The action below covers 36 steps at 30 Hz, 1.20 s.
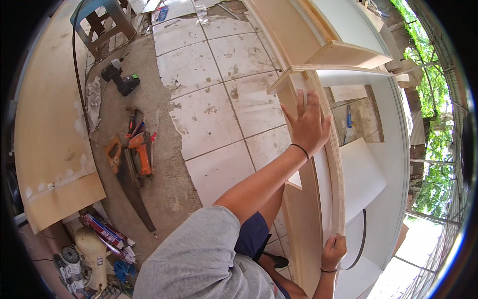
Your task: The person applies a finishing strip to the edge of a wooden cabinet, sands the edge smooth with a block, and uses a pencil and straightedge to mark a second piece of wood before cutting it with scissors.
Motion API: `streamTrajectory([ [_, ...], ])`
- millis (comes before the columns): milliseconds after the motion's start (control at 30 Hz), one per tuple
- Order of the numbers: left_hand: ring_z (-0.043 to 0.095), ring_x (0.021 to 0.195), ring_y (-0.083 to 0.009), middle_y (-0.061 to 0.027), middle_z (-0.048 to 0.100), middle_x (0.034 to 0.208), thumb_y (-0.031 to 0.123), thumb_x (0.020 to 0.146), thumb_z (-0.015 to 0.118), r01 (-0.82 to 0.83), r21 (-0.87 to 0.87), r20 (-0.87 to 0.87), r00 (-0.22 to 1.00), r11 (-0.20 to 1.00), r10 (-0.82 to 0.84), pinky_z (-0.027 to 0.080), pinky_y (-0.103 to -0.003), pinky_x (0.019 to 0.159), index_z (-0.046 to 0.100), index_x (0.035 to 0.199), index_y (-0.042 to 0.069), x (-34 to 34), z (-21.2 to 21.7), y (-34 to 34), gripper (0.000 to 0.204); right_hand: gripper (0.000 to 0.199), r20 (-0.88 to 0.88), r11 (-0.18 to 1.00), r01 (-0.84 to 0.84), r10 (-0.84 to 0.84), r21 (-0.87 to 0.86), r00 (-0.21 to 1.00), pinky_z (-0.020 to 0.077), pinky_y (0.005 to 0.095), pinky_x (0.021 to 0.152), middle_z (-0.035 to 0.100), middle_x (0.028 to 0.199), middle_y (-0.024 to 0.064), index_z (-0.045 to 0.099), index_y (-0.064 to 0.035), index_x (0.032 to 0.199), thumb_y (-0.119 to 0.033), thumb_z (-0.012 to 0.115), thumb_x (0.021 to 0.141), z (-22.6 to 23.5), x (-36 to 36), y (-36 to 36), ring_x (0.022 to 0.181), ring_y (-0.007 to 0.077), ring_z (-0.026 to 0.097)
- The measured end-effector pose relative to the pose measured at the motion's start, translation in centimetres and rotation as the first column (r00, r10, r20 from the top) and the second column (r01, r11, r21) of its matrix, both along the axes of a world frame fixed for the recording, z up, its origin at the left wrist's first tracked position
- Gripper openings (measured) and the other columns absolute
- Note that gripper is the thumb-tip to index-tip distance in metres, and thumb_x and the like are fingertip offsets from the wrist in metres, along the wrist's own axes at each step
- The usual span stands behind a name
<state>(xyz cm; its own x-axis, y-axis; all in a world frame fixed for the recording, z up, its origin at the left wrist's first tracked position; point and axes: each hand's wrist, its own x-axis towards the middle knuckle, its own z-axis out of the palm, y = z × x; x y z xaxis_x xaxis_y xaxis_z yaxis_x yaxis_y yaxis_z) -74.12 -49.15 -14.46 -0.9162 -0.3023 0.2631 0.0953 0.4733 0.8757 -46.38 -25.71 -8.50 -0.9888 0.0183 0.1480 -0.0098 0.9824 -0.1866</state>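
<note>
My left hand (308,122) reaches out with its fingers spread, its palm against a long plywood strip (332,164) that runs along the side of a wooden cabinet frame (311,199). It grips nothing. Closer to me, my right hand (333,251) is closed at the near part of that same strip. Its fingers are pinched together at the edge, and whatever they may hold is too small to make out. Beyond the strip, the cabinet's white inner panel (388,114) has a rectangular cutout. A blue-handled tool (349,117) shows through this opening.
On the floor to the left lie a handsaw (130,187), an orange nail gun (143,152), a hammer (132,114) and a cordless drill (119,77). A plastic stool (102,25) stands at the far left, beside a large plywood sheet (55,119). A black edging strip (362,239) curves inside the cabinet.
</note>
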Motion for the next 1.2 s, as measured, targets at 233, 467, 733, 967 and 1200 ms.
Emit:
streamTrajectory([
  [233, 0.023, 0.139, -0.0357, -0.0211, 0.040, 0.140, 0.025, 0.088, 0.056, -0.068, -0.004, -0.081, 0.994, 0.998, 0.067, 0.006, -0.064, 0.108, 0.033, 0.137, -0.006, -1.0, -1.4, 0.3, 0.062, 0.008, -0.014, 0.999, -0.015, 0.015, 0.031, 1.000, 0.0408, 0.0447, 0.053, 0.051, 0.072, 0.0175, 0.058, -0.0001, 0.090, -0.005, 0.057, 0.083, -0.4, -0.9, -0.1, 0.062, 0.0385, 0.052],
  [467, 0.027, 0.137, -0.0338, -0.0214, 0.044, 0.137, 0.021, 0.088, 0.057, -0.134, 0.110, -0.163, 0.975, 0.985, 0.151, 0.023, -0.051, 0.107, 0.038, 0.134, -0.005, -1.4, -1.7, 0.8, 0.057, 0.006, 0.031, 1.000, -0.003, 0.003, -0.012, 1.000, 0.0409, 0.0446, 0.055, 0.051, 0.071, 0.0177, 0.056, -0.0006, 0.083, -0.006, 0.057, 0.085, -0.3, -1.6, -1.0, 0.063, 0.0388, 0.051],
  [733, 0.032, 0.134, -0.0370, -0.0231, 0.045, 0.136, 0.021, 0.088, 0.058, -0.151, 0.047, -0.166, 0.974, 0.987, 0.157, 0.026, -0.046, 0.107, 0.041, 0.132, -0.006, -1.2, -1.2, 0.5, 0.055, 0.009, 0.057, 1.000, -0.004, 0.004, -0.010, 0.998, 0.0405, 0.0448, 0.055, 0.050, 0.069, 0.0179, 0.056, -0.0013, 0.082, -0.008, 0.055, 0.088, -0.1, -2.4, -1.9, 0.064, 0.0395, 0.052],
  [967, 0.031, 0.134, -0.0306, -0.0190, 0.044, 0.137, 0.019, 0.087, 0.055, -0.100, 0.087, -0.053, 0.993, 0.991, 0.105, 0.025, -0.050, 0.103, 0.038, 0.133, -0.003, -1.5, -0.3, -0.4, 0.054, 0.014, -0.014, 0.998, 0.004, -0.005, -0.070, 1.000, 0.0435, 0.0433, 0.054, 0.056, 0.073, 0.0192, 0.059, -0.0010, 0.098, -0.010, 0.056, 0.088, -0.3, -2.5, -1.7, 0.064, 0.0393, 0.056],
  [1200, 0.031, 0.133, -0.0275, -0.0155, 0.044, 0.137, 0.017, 0.085, 0.055, -0.233, 0.018, -0.061, 0.970, 0.972, 0.234, 0.023, -0.052, 0.101, 0.040, 0.130, -0.001, -4.9, -0.4, -1.2, 0.051, 0.017, 0.025, 0.998, 0.001, 0.000, -0.061, 1.000, 0.0443, 0.0429, 0.053, 0.058, 0.075, 0.0202, 0.058, -0.0003, 0.103, -0.010, 0.055, 0.088, -0.3, -2.7, -2.1, 0.062, 0.0393, 0.057],
])
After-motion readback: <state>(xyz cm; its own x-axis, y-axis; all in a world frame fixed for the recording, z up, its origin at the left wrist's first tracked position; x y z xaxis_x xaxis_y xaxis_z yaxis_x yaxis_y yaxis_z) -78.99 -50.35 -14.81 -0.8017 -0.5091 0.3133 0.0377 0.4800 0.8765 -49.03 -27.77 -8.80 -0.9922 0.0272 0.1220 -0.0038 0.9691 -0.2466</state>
